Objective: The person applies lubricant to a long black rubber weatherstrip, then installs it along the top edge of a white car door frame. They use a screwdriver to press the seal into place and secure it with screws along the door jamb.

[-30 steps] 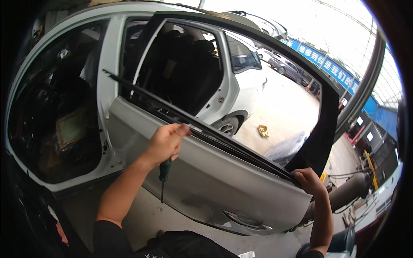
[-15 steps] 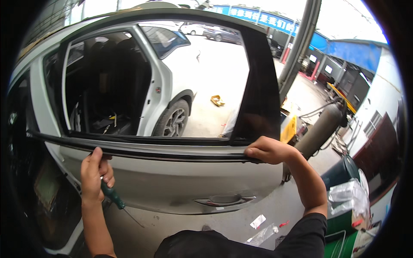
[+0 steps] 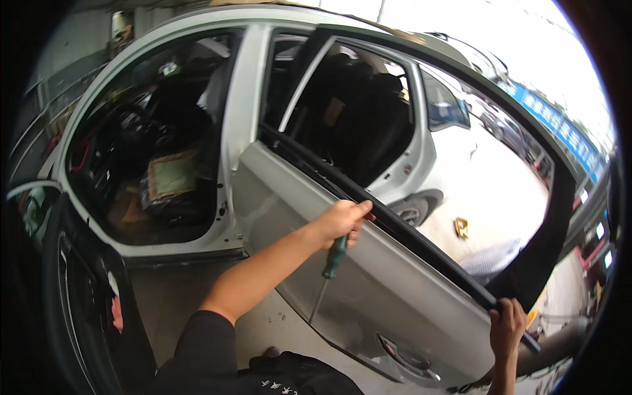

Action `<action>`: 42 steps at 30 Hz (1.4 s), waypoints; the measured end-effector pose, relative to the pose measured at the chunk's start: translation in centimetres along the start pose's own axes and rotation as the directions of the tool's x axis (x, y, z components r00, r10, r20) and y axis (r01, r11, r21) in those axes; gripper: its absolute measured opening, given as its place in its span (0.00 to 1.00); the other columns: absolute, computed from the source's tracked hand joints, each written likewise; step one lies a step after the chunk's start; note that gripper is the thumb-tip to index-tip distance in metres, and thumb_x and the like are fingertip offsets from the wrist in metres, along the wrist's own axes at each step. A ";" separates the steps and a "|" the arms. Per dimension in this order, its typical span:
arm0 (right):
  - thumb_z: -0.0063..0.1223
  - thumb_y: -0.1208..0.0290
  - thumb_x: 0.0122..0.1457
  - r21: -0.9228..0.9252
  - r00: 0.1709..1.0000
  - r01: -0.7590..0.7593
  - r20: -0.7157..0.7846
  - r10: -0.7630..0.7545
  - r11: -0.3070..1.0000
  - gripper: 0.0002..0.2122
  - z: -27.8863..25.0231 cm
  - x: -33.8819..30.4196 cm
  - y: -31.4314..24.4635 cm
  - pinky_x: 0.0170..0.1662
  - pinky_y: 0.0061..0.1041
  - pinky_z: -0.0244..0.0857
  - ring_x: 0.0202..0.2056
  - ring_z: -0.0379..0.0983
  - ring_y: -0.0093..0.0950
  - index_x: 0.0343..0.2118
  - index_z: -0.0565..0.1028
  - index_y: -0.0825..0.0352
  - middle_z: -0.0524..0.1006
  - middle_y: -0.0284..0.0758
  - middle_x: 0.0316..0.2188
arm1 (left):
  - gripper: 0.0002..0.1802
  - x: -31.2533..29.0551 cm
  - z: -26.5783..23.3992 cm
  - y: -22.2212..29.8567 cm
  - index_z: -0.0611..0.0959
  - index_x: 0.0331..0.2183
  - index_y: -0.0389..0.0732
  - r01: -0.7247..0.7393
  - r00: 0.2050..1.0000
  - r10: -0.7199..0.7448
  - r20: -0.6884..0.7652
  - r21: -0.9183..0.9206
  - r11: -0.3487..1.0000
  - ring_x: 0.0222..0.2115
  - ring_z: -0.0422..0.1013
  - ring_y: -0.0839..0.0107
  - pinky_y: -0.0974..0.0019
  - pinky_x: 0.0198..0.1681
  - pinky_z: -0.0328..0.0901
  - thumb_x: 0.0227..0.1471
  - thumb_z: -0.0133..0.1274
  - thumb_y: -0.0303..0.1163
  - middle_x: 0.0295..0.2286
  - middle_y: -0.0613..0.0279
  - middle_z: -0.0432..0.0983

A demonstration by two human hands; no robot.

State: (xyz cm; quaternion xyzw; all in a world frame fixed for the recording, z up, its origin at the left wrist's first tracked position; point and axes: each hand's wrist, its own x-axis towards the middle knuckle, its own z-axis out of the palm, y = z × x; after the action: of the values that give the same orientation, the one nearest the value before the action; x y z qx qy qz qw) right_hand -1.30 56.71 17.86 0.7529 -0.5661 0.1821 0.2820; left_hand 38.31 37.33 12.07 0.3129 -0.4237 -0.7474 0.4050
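A long black window trim strip point(image 3: 431, 253) slants along the lower edge of the window opening of a silver-grey car door point(image 3: 408, 309). My left hand point(image 3: 342, 222) is closed at the strip's middle, thumb on top. That same hand grips a screwdriver point(image 3: 335, 258) with a green handle, its shaft hanging down before the door panel. Near the strip's right end, my right hand point(image 3: 507, 324) wraps around it, and the tip sticks out beyond the hand. The door's window frame holds no glass in its main opening. Below sits the door handle point(image 3: 408, 359).
At left, the car's front doorway point(image 3: 227, 145) stands open, its front door point(image 3: 85, 283) swung out. A framed panel point(image 3: 172, 175) lies inside. Through the window I see a rear wheel point(image 3: 411, 209) and a yellow object point(image 3: 461, 228) on the ground. A grey cylinder point(image 3: 559, 339) is beyond my right hand.
My view has turned left, bringing the front doorway into sight. Both hands stay on the strip, the left now nearer its middle. The screwdriver remains in my left hand.
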 end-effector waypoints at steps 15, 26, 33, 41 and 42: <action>0.46 0.54 0.60 -0.116 0.993 0.117 -0.014 -0.119 0.986 0.17 4.4 1.2 -3.0 0.28 0.35 0.61 0.28 0.69 0.37 0.36 0.70 0.67 0.69 0.37 0.26 | 0.20 0.1 -4.3 -0.7 0.72 0.33 0.36 0.035 0.982 -0.008 -0.190 0.135 0.990 0.13 0.53 0.81 0.72 0.16 0.55 0.62 0.41 0.45 0.14 0.74 0.52; 0.60 0.70 0.46 -0.064 0.984 0.165 -0.049 -0.169 0.984 0.15 6.8 2.6 -3.8 0.28 0.35 0.61 0.28 0.68 0.37 0.36 0.69 0.67 0.68 0.37 0.26 | 0.17 1.3 -6.3 -0.8 0.70 0.30 0.40 0.072 0.975 -0.051 -0.215 0.091 0.993 0.14 0.53 0.80 0.72 0.16 0.54 0.62 0.41 0.44 0.15 0.74 0.53; 0.61 0.72 0.43 -0.130 0.970 0.212 -0.090 -0.225 0.968 0.17 7.6 2.9 -3.8 0.29 0.35 0.63 0.28 0.67 0.37 0.38 0.71 0.68 0.69 0.37 0.26 | 0.16 1.5 -6.9 -0.5 0.63 0.25 0.46 0.095 0.980 -0.076 -0.185 0.097 0.991 0.14 0.52 0.80 0.72 0.16 0.52 0.63 0.40 0.43 0.15 0.74 0.53; 0.61 0.73 0.42 -0.173 0.951 0.282 -0.081 -0.299 0.944 0.20 7.9 2.9 -3.5 0.28 0.34 0.63 0.29 0.66 0.36 0.41 0.72 0.70 0.69 0.36 0.26 | 0.17 1.6 -7.3 -0.7 0.71 0.29 0.40 0.079 0.970 -0.037 -0.241 0.166 0.983 0.13 0.53 0.81 0.72 0.15 0.54 0.61 0.42 0.44 0.13 0.74 0.53; 0.61 0.74 0.42 -0.162 0.950 0.290 -0.073 -0.305 0.943 0.20 7.9 2.9 -3.4 0.28 0.34 0.63 0.29 0.66 0.36 0.41 0.72 0.70 0.69 0.36 0.26 | 0.18 1.5 -7.4 -0.6 0.72 0.30 0.39 0.073 0.960 -0.017 -0.279 0.195 0.978 0.12 0.53 0.81 0.72 0.15 0.54 0.61 0.43 0.44 0.13 0.74 0.54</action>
State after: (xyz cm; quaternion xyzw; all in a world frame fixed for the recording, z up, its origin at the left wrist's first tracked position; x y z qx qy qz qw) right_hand 2.43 50.23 12.74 0.7967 -0.4437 0.1306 0.3890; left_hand 43.37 33.45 8.03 0.4632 -0.4301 -0.6584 0.4087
